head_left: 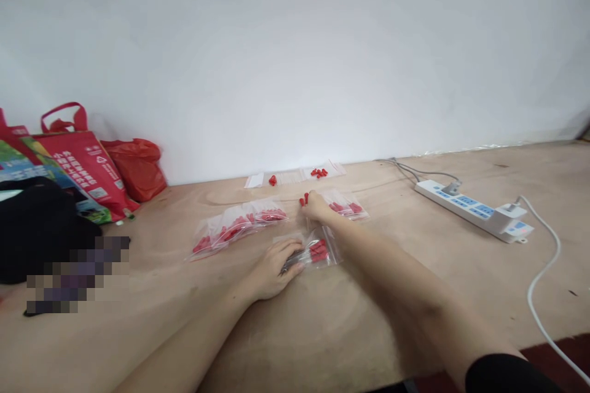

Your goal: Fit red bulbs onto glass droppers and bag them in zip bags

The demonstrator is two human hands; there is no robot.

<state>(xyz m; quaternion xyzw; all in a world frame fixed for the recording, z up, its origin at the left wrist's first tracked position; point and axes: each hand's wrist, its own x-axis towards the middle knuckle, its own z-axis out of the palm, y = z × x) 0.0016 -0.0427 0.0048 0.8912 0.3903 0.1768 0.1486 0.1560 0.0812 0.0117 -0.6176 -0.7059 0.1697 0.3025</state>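
My right hand (pixel 316 207) pinches a few small red plastic pieces (pixel 303 199) above the middle of the table. Nearer to me, my left hand (pixel 276 267) curls its fingers around the left end of a clear zip bag (pixel 332 256). Red pieces (pixel 318 250) lie in that bag, and something dark and thin (pixel 291 259), too blurred to name, shows under my left fingers. To the left lies an overlapping row of filled zip bags (pixel 239 222) with red pieces in them. More filled bags (pixel 348 206) are just right of my right hand.
Against the wall, loose red pieces (pixel 319 172) rest on a strip of flat zip bags (pixel 290 177). A white power strip (pixel 470 207) with a cable (pixel 537 276) lies at right. Shopping bags (pixel 87 166) and a black bag (pixel 41 227) stand at left.
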